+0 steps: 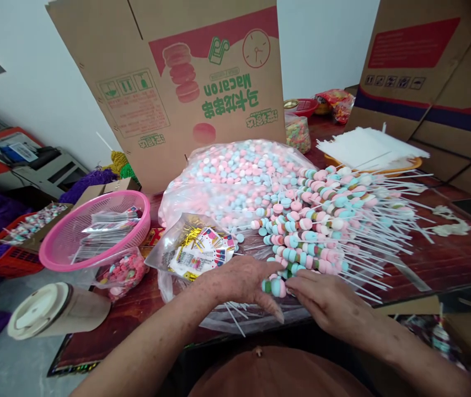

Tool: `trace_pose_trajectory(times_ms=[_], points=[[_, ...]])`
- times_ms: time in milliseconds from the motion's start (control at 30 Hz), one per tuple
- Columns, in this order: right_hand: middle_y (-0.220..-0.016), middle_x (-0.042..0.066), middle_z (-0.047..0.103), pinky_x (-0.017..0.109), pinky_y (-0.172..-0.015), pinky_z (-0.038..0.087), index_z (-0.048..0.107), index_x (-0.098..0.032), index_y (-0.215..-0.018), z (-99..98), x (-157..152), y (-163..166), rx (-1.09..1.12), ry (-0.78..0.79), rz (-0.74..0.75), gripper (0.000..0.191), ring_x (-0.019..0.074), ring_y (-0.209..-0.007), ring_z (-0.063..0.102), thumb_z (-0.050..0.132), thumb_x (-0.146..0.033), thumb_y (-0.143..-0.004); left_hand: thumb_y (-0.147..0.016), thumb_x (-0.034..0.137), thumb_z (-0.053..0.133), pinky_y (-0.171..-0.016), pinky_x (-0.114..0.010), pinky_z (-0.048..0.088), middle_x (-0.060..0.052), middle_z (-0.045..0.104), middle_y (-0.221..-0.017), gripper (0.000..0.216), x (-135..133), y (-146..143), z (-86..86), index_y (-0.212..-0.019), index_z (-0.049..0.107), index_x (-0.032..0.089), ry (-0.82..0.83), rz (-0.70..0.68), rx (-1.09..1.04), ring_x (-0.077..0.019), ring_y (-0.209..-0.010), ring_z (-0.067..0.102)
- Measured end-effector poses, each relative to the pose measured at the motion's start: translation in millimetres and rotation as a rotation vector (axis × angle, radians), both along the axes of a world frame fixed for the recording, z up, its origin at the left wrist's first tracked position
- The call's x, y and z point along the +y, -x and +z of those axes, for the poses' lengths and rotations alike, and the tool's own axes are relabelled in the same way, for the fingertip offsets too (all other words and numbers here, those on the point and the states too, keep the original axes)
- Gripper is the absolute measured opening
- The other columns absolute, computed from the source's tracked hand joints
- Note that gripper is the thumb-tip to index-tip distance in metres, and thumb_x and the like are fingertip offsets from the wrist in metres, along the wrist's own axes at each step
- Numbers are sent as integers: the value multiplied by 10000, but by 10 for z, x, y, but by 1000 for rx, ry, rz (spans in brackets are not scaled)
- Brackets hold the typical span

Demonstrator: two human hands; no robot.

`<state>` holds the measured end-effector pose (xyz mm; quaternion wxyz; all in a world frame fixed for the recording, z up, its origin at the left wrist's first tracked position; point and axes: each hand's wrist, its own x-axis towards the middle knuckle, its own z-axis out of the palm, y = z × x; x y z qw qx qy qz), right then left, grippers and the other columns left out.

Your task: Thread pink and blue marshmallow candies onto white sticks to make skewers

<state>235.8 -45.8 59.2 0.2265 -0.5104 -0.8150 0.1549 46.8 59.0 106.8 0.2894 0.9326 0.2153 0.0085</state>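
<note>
Right of centre in the frame: skewer pile (310, 237) well built up, loose candy in quantity outstanding

At lower centre, one skewer (276, 286) with pink, blue and green pieces lies between the hands, at the near edge of the pile. The left hand (244, 280) is spread, thumb and fingers apart about the left end of the pieces, with no firm hold evident. The right hand (328, 298) has its fingers drawn together, tips against or just beside the right end; whether they pinch the stick cannot be told.

Done: many strung skewers lie in layers on the desk (446, 259), candy ends to the left, bare ends to the right.

Outstanding: a large clear bag (235, 171) at centre is well stocked with loose candies. What appear to be unused sticks (370, 146) are heaped on an orange tray (412, 164) at upper right. Stringing is therefore judged well advanced but unfinished.

Packing: an open pouch (165, 242) left of centre holds printed cards and gold ties; a pink basket (53, 255) at left holds flat packets. No wrapping can be made out on the pile.
</note>
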Motion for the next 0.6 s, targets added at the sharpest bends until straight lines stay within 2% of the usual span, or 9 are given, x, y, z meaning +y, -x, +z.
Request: trace_pose_trajectory(times_ms=[67,167,200,233,300,333,367,467,600], points=[[-755,39,627,222,-620,433,614,-176,-875,-116,28,24,206,68,-73,248,133,-704,573,367,-193,-885,-495,493,762,-765,-321,435,-57,658,-990,729,-4,89,66,-1154,553,260,-60,235,-268,-259,-886,596],[-715,17,628,211,-582,426,627,-176,-847,-202,51,100,429,152,-221,260,127,-654,563,397,-290,-888,-630,408,717,-946,-351,358,-43,589,-1139,550,-99,250,25,-1131,522,291,-105,919,-964,-211,-1078,520],[-702,10,629,209,-573,424,635,-178,-849,-199,59,150,473,189,-246,264,126,-643,561,405,-303,-884,-652,385,708,-941,-342,368,-33,598,-1106,514,-144,277,-30,-1118,512,290,9,1113,-1151,-188,-1056,536],[-695,4,632,208,-572,425,643,-181,-858,-183,68,213,511,227,-247,266,126,-639,563,411,-309,-881,-625,372,733,-897,-333,407,-26,619,-1030,514,-187,285,-94,-1082,518,276,236,1227,-1238,-178,-986,573],[-710,0,647,207,-586,433,651,-187,-885,-133,87,357,566,297,-188,265,125,-649,571,411,-299,-881,-623,384,732,-795,-345,466,-43,643,-907,476,-238,256,-210,-1023,532,221,829,1228,-1226,-187,-844,625],[-733,3,655,209,-603,439,650,-189,-902,-111,93,426,578,315,-146,262,125,-666,577,408,-287,-882,-629,379,728,-749,-343,483,-43,650,-852,453,-238,232,-244,-1001,539,204,1035,1183,-1223,-184,-767,637],[-767,10,661,214,-629,445,644,-190,-923,-100,95,484,573,312,-103,257,129,-698,586,405,-272,-883,-648,360,718,-704,-329,493,-26,648,-765,406,-222,210,-257,-977,550,190,1153,1152,-1247,-163,-667,633],[-805,39,663,235,-658,453,625,-189,-938,-146,73,570,452,226,-22,262,148,-756,603,369,-213,-884,-719,323,662,-564,-252,482,47,553,-510,228,-128,177,-212,-865,583,168,1259,1192,-1376,-84,-415,520],[-723,58,656,244,-583,443,603,-179,-905,-276,38,611,282,27,-80,280,159,-671,606,326,-161,-868,-763,407,600,-527,-245,477,52,505,-435,255,-132,99,-230,-759,583,152,1305,1242,-1401,-74,-363,464]])
